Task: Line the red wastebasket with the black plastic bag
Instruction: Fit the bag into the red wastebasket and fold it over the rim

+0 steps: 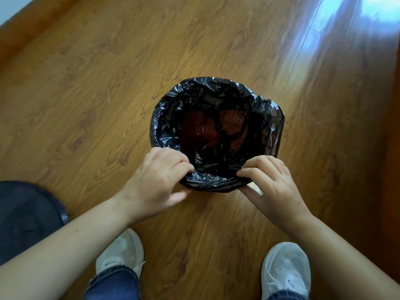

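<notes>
the red wastebasket (195, 132) stands upright on the wooden floor (104, 83) with its mouth facing straight up at the camera, so its long axis runs vertically and it is seen almost end-on, the far rim tipped slightly away. the black plastic bag (167, 111) sits inside it, its crinkled edge folded outward over the rim all the way round; the red of the basket shows dimly through the thin plastic down in the well. both hands are at the near side of the rim, the side closest to the person. the left hand (158, 180) is at the near-left, fingers curled over the folded edge with the thumb beneath, pinching the plastic. the right hand (270, 187) is at the near-right, pinching the same fold between curled fingers and thumb. the hands are apart, with a short stretch of bag edge between them. below them are two pale shoes (285, 269) under blue jeans cuffs, and a dark rounded thing (26, 217) lies at the left edge, too unclear to name.
</notes>
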A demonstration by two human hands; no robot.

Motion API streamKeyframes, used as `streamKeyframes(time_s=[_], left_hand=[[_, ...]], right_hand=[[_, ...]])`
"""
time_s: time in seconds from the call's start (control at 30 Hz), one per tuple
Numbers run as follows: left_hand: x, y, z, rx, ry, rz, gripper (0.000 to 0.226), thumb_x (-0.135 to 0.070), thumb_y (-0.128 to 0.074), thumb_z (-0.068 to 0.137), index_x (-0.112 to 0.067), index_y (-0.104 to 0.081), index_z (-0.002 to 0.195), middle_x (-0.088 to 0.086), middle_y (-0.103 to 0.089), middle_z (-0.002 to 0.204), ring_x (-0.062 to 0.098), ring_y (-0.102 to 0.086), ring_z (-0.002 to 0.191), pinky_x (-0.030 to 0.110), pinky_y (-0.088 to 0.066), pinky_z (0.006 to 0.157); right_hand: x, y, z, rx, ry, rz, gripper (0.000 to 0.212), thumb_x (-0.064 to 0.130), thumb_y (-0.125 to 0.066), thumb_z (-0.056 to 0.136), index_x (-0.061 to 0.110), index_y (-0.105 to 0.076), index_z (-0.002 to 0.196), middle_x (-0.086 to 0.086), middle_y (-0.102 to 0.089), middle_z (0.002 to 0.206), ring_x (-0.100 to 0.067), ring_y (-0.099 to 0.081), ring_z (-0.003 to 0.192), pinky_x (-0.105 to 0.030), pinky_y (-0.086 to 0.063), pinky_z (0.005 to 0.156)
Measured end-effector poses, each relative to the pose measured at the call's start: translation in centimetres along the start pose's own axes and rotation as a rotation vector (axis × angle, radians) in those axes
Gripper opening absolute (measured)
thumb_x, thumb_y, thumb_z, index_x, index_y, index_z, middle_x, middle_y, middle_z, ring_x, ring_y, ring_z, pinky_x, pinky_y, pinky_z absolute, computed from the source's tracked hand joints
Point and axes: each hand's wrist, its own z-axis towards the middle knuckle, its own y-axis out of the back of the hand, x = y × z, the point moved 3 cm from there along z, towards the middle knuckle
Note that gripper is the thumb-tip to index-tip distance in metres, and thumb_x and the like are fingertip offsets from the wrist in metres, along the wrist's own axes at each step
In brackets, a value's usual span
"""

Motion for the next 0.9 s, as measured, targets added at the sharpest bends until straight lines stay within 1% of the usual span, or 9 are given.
streamKeyframes(time_s=[0.07, 0.17, 0.23, 0.37, 0.5, 0.57, 0.63, 0.73, 0.9], left_hand=[[-1.1, -0.2, 0.4, -0.019, 0.010, -0.089, 0.030, -0.024, -0.067, 0.069, -0.009, -0.066, 0.095, 0.006, -0.065, 0.092, 0.022, -0.057, 0.091, 0.033, -0.033, 0.085], [-2.2, -0.7, 1.1, -0.051, 0.028, -0.170, 0.021, -0.017, -0.052, 0.072, -0.011, -0.067, 0.087, 0.003, -0.066, 0.087, 0.020, -0.057, 0.084, 0.034, -0.036, 0.079], [-2.2, -1.0, 1.4, -0.068, 0.034, -0.168, 0.015, -0.009, -0.056, 0.071, -0.010, -0.067, 0.081, 0.003, -0.067, 0.082, 0.023, -0.061, 0.077, 0.037, -0.037, 0.072], [-1.4, -1.2, 2.0, -0.070, 0.080, -0.207, 0.016, 0.001, -0.062, 0.065, -0.008, -0.067, 0.077, 0.004, -0.067, 0.078, 0.024, -0.061, 0.074, 0.037, -0.037, 0.072], [-1.3, -1.4, 2.2, -0.059, 0.079, -0.228, 0.016, 0.001, -0.062, 0.064, -0.009, -0.067, 0.077, 0.002, -0.067, 0.078, 0.021, -0.060, 0.074, 0.034, -0.036, 0.074], [-1.2, -1.5, 2.2, -0.060, 0.082, -0.243, 0.016, 0.002, -0.064, 0.065, -0.009, -0.066, 0.076, 0.001, -0.067, 0.078, 0.020, -0.059, 0.074, 0.032, -0.035, 0.075], [-1.1, -1.4, 2.2, -0.062, 0.089, -0.262, 0.016, 0.001, -0.064, 0.065, -0.010, -0.066, 0.076, 0.001, -0.066, 0.077, 0.019, -0.058, 0.073, 0.031, -0.035, 0.075], [-1.0, -1.3, 2.2, -0.054, 0.091, -0.264, 0.014, -0.001, -0.063, 0.066, -0.011, -0.066, 0.076, 0.000, -0.066, 0.077, 0.019, -0.058, 0.073, 0.033, -0.036, 0.074], [-1.1, -1.0, 2.2, -0.035, 0.071, -0.265, 0.014, -0.011, -0.065, 0.068, -0.010, -0.066, 0.082, 0.002, -0.066, 0.081, 0.022, -0.059, 0.078, 0.033, -0.036, 0.078]], right_hand=[[0.2, 0.0, 0.0, -0.030, -0.018, 0.043, 0.022, 0.021, -0.058, 0.079, 0.001, -0.067, 0.082, -0.013, -0.066, 0.084, -0.027, -0.062, 0.084, -0.027, -0.039, 0.085], [0.9, -0.2, 0.4, -0.058, -0.018, 0.098, 0.015, 0.013, -0.065, 0.075, -0.002, -0.063, 0.077, -0.015, -0.065, 0.082, -0.028, -0.062, 0.080, -0.030, -0.044, 0.080], [1.1, -0.3, 0.7, -0.040, 0.013, 0.124, 0.013, 0.011, -0.065, 0.075, -0.002, -0.062, 0.073, -0.015, -0.064, 0.081, -0.030, -0.061, 0.077, -0.033, -0.049, 0.073], [1.0, -0.2, 0.6, -0.035, 0.029, 0.107, 0.019, 0.016, -0.058, 0.081, 0.001, -0.066, 0.072, -0.015, -0.064, 0.082, -0.025, -0.060, 0.077, -0.033, -0.051, 0.068], [0.6, -0.2, 0.6, -0.057, 0.004, 0.086, 0.016, 0.014, -0.060, 0.081, -0.001, -0.066, 0.081, -0.014, -0.064, 0.081, -0.024, -0.058, 0.075, -0.028, -0.048, 0.070], [0.4, -0.3, 0.6, -0.061, 0.020, 0.038, 0.010, 0.008, -0.068, 0.077, 0.000, -0.066, 0.084, -0.014, -0.064, 0.082, -0.026, -0.059, 0.076, -0.032, -0.051, 0.069], [0.4, -0.4, 0.5, -0.065, 0.047, -0.016, 0.012, 0.001, -0.073, 0.072, 0.001, -0.067, 0.083, -0.014, -0.065, 0.082, -0.027, -0.061, 0.076, -0.036, -0.053, 0.068], [0.3, -0.5, 0.4, -0.070, 0.071, -0.044, 0.012, -0.001, -0.073, 0.073, 0.001, -0.068, 0.084, -0.014, -0.066, 0.082, -0.027, -0.061, 0.075, -0.037, -0.053, 0.066], [0.2, -0.2, 0.7, -0.071, 0.097, 0.006, 0.003, -0.004, -0.066, 0.077, -0.002, -0.067, 0.080, -0.016, -0.063, 0.074, -0.028, -0.056, 0.063, -0.038, -0.050, 0.053]])
